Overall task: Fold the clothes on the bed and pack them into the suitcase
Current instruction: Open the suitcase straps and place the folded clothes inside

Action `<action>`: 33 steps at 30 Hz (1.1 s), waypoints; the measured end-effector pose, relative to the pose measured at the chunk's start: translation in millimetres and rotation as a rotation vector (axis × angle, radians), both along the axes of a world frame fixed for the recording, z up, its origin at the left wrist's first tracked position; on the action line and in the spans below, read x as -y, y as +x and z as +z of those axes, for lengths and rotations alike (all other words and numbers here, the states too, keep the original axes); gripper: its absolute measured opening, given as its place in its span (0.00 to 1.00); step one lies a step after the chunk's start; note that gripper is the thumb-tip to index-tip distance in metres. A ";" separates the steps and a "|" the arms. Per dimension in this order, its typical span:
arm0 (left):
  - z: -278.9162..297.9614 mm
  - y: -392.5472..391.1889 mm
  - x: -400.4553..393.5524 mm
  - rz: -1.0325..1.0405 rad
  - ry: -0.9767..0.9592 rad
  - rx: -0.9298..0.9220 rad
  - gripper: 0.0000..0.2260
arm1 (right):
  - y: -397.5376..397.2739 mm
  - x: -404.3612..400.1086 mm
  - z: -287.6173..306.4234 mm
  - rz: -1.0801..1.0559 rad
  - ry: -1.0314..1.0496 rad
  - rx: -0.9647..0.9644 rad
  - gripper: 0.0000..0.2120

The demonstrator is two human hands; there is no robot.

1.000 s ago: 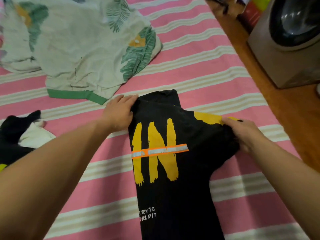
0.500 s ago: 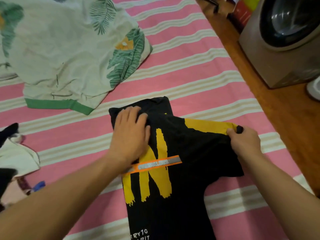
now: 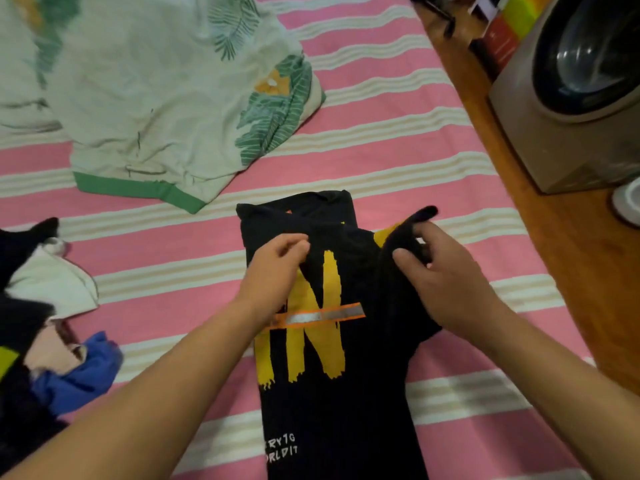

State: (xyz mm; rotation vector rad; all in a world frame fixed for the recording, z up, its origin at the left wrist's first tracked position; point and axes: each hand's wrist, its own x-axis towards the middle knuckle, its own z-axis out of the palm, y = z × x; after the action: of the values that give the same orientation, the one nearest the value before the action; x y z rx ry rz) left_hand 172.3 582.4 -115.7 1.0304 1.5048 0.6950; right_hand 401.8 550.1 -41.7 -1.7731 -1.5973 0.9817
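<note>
The black shirt lies lengthwise toward the person on the bed; the right hand, its fingers pinching the right sleeve, is nearer that side to fold inward, while the left hand pinches cloth near the collar.

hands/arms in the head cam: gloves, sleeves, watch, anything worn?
Nothing worn that shows. The left hand and right hand are bare: no gloves, no rings visible on the fingers in view. Both forearms are bare from the wrists to the frame's lower edge, with no sleeve cuffs, watch, bands or markers on the wrists. Fingernails look short and unpainted, though the picture is slightly soft.
</note>
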 end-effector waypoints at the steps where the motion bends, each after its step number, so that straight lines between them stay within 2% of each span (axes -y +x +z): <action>1: 8.7 -8.5 5.5 0.180 -0.151 0.293 0.17 | -23.0 1.3 2.7 0.095 -0.039 -0.051 0.07; 2: 12.1 -17.6 11.8 0.277 -0.303 0.533 0.22 | -46.0 3.8 2.2 0.196 -0.123 -0.081 0.09; 4: 11.0 -32.3 23.0 0.299 -0.459 0.768 0.32 | -81.6 8.4 -9.5 0.367 -0.375 -0.057 0.10; 5: 8.1 -35.4 26.9 0.285 -0.476 0.808 0.35 | -90.1 7.8 -20.0 0.418 -0.443 0.036 0.11; 6: 2.0 -37.9 29.2 0.300 -0.483 0.820 0.35 | -91.9 3.7 -31.9 0.417 -0.424 0.156 0.10; 8: -7.1 -37.4 30.4 0.350 -0.461 0.794 0.30 | -80.1 -13.2 -55.6 0.256 -0.256 0.363 0.10; 10: -14.1 -31.9 31.3 0.350 -0.444 0.650 0.21 | -60.9 -38.5 -75.0 0.124 -0.141 0.436 0.16; 12: -21.8 -30.6 31.1 0.376 -0.407 0.450 0.14 | -44.4 -64.6 -87.0 0.119 -0.209 0.440 0.22; 14: -27.1 -36.2 27.4 0.329 -0.306 0.203 0.10 | -35.2 -85.5 -96.4 0.147 -0.283 0.412 0.19; 16: -26.5 -47.3 18.4 0.173 -0.155 -0.076 0.10 | -31.2 -98.3 -104.0 0.090 -0.271 0.393 0.08; 18: -27.7 -60.4 3.1 0.064 -0.044 -0.302 0.08 | -27.8 -106.4 -105.8 0.003 -0.276 0.387 0.04; 20: -30.8 -72.3 -17.2 0.021 -0.015 -0.515 0.13 | -28.5 -111.6 -105.5 -0.039 -0.267 0.351 0.08; 22: -35.0 -77.5 -41.3 0.019 -0.047 -0.573 0.16 | -32.8 -120.2 -104.7 -0.068 -0.242 0.315 0.19; 24: -37.8 -75.4 -66.2 0.052 -0.099 -0.458 0.18 | -40.2 -133.6 -105.8 -0.078 -0.282 0.266 0.23; 27: -47.4 -67.8 -92.4 0.228 -0.184 -0.003 0.07 | -50.4 -155.2 -115.5 -0.081 -0.372 0.164 0.16; 28: -52.4 -69.0 -95.6 0.292 -0.194 0.110 0.06 | -53.0 -159.1 -118.3 -0.107 -0.395 0.125 0.15; 31: -43.9 -72.3 -74.3 0.302 -0.109 0.219 0.06 | -49.1 -150.0 -111.9 -0.183 -0.390 -0.192 0.07; 33: -15.9 -72.2 -33.2 0.277 0.019 0.238 0.08 | -36.1 -118.3 -86.7 -0.139 -0.249 -0.306 0.04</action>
State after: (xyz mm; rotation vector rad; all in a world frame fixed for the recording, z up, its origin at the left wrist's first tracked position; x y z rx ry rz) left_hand 100.1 615.6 -131.7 0.7301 1.4459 0.9927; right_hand 365.6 668.5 -128.4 -1.7625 -1.1886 1.3570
